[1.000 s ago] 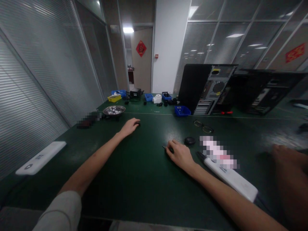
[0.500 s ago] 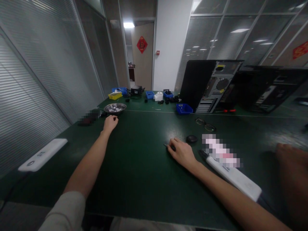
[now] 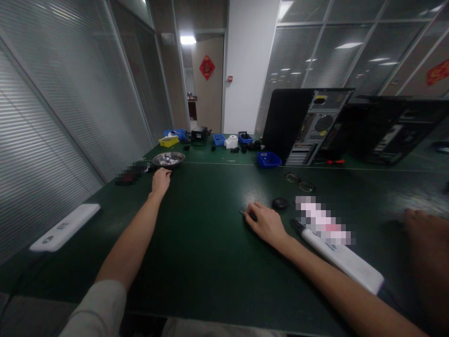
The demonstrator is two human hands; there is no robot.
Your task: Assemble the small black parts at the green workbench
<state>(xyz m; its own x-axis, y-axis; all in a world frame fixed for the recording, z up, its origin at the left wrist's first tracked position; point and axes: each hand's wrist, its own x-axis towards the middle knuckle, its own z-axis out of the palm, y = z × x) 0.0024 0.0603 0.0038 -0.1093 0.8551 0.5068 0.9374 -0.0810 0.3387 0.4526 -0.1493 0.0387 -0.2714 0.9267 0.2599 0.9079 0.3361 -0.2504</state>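
My left hand point(image 3: 161, 181) is closed at the near side of a shiny metal bowl point(image 3: 169, 159) that has small pale and shiny pieces in it. A small dark object shows at its fingertips; its kind cannot be made out. My right hand point(image 3: 264, 221) rests on the green tabletop point(image 3: 203, 243), its fingers wrapped round a small dark tool point(image 3: 253, 216) with a thin grey tip pointing left. Just beyond my right hand lies a black computer mouse point(image 3: 279, 203).
White power strips point(image 3: 345, 260) lie at the right and left. Glasses point(image 3: 300, 182), a blue bin point(image 3: 268, 159) and a computer tower point(image 3: 305, 126) stand farther back. Small trays point(image 3: 219, 139) and black parts line the far side. Another person's hand point(image 3: 426, 229) is at the right edge.
My left hand has moved left from the table's middle to the metal bowl, staying there over the last half second. My right hand has stayed in place with the dark tool.
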